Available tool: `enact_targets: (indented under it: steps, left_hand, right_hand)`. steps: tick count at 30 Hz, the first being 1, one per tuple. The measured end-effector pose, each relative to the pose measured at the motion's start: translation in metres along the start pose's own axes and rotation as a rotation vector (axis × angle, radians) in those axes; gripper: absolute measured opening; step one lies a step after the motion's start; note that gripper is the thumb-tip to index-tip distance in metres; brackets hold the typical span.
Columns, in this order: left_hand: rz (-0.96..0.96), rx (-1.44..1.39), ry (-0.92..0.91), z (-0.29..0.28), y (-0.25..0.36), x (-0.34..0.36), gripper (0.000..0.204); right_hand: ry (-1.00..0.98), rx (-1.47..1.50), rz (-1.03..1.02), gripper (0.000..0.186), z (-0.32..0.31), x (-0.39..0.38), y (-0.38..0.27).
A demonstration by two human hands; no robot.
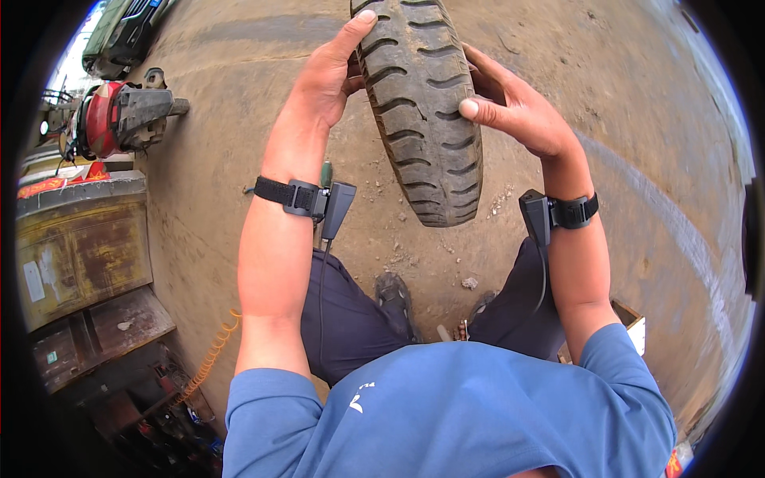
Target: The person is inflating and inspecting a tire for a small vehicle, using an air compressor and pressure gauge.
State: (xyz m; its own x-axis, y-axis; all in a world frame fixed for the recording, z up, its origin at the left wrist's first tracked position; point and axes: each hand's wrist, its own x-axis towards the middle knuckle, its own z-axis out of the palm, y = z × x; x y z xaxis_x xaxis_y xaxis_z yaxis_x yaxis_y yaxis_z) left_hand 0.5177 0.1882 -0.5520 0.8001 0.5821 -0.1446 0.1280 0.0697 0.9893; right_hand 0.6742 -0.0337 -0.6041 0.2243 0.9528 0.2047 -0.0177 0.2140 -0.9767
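Observation:
Between my two hands stands a worn black tyre (426, 111), tread toward me, with curved grooves across it; its top runs out of the picture. My left hand (328, 78) grips its left side, thumb on the tread edge and fingers hidden behind the sidewall. On the other side my right hand (514, 107) presses its thumb on the right tread edge, its fingers partly out of sight beyond the tyre. Both wrists wear black straps with small dark devices.
Left, a wooden cabinet (88, 247) stands near an orange coiled hose (209, 358). Beyond it are a red scooter (103, 119) and a dark green vehicle (119, 36). Small rubble (469, 283) lies on the dusty floor; a box (631, 323) sits right of my leg.

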Motion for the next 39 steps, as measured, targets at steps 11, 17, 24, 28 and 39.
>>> enact_targets:
  steps: [11,17,24,28,39]
  left_hand:
    - [0.027,-0.029,0.003,0.008,-0.009,-0.022,0.068]
    - [0.038,-0.034,0.002,0.005,-0.016,-0.054,0.071]
    - [0.033,-0.074,0.035,0.008,-0.027,-0.073,0.074]
    - [0.051,-0.117,0.032,0.007,-0.027,-0.069,0.070]
    - [0.060,-0.227,0.072,0.028,-0.006,-0.053,0.057]
  right_hand:
    - [0.021,-0.033,0.025,0.117,0.017,-0.017,-0.014]
    - [0.002,-0.179,0.090,0.123,0.027,-0.039,-0.011]
    - [-0.052,-0.209,0.083,0.129,0.030,-0.048,0.002]
    - [-0.066,-0.213,0.058,0.130,0.027,-0.044,0.009]
    - [-0.040,0.058,0.045,0.124,0.042,-0.022,0.015]
